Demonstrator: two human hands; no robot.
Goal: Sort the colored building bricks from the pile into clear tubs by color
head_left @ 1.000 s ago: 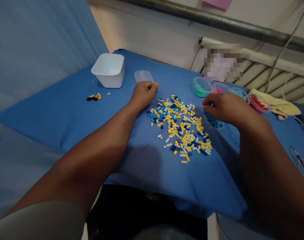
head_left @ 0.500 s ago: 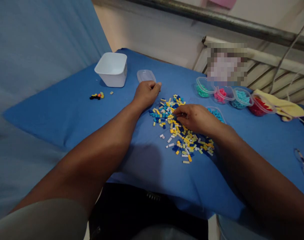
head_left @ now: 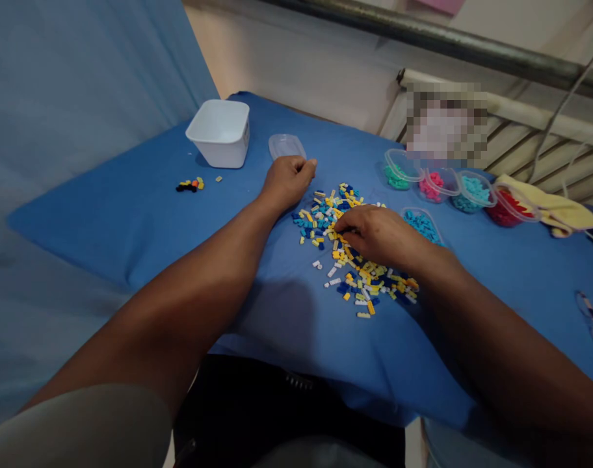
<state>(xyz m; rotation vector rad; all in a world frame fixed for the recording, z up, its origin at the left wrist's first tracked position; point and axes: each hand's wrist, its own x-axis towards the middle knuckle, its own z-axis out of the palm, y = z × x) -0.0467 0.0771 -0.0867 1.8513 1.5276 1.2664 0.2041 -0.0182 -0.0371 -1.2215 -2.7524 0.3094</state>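
A loose heap of small toy building bricks (head_left: 369, 276), in yellow, white, pale green and several blues, lies spread over the blue cloth. My right hand (head_left: 382, 234) is over the heap's middle, its fingers bent down and drawn together among the bricks. Whatever its fingertips may pinch is too small to make out. At the heap's far left edge rests my left hand (head_left: 287, 183), closed with the thumb against the curled fingers. Its inside is hidden. Just behind it sits a clear plastic tub (head_left: 287, 144), partly covered by the hand. Blue bricks (head_left: 420, 226) fill a clear tub beyond my right wrist.
A white square bin (head_left: 223, 153) stands at the back left, near a few black, orange and yellow bricks (head_left: 191, 185). Clear tubs of green (head_left: 396, 177), pink (head_left: 432, 186), turquoise (head_left: 472, 193) and red pieces (head_left: 508, 208) line the back right, beside a yellow cloth (head_left: 564, 207).
My right hand has shifted slightly left and down over the heap, its fingertips lower among the bricks. The left hand stays closed in the same place. The camera view has moved a little.
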